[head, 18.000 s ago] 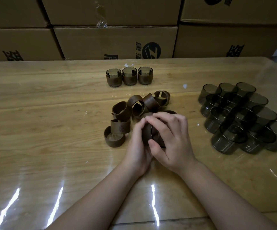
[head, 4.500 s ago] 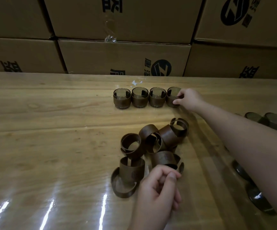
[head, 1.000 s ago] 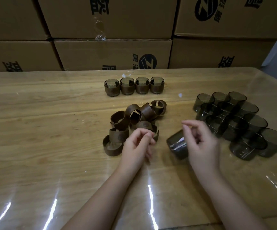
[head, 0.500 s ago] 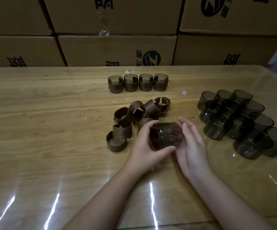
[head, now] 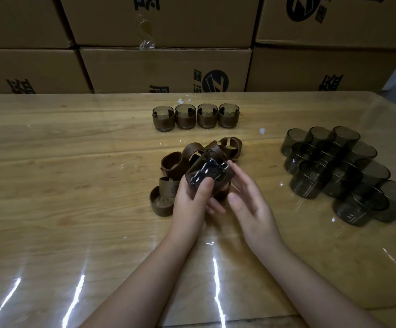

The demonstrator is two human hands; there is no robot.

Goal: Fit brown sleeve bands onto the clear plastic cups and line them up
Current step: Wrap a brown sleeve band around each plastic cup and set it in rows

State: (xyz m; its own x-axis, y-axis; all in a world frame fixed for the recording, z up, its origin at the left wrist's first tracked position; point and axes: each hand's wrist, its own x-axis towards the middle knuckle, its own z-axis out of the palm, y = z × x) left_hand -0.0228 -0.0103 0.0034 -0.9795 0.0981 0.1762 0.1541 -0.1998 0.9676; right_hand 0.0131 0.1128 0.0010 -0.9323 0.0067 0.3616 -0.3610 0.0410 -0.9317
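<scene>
My left hand (head: 193, 200) grips a smoky clear cup (head: 206, 174) tilted above the table, thumb across its wall. A brown band seems to sit low around the cup, partly hidden by my fingers. My right hand (head: 251, 202) is beside the cup with fingers straight, its fingertips near the rim. Just behind lies a heap of loose brown sleeve bands (head: 175, 164). Farther back stands a row of banded cups (head: 195, 116), side by side.
A cluster of bare smoky cups (head: 341, 171) fills the right of the wooden table (head: 62, 185). Stacked cardboard boxes (head: 163, 67) wall off the far edge. The table's right edge runs near the bare cups.
My left hand has lifted and tilted the cup up and back over the band heap. My right hand has eased off the cup's side, fingers now straight.
</scene>
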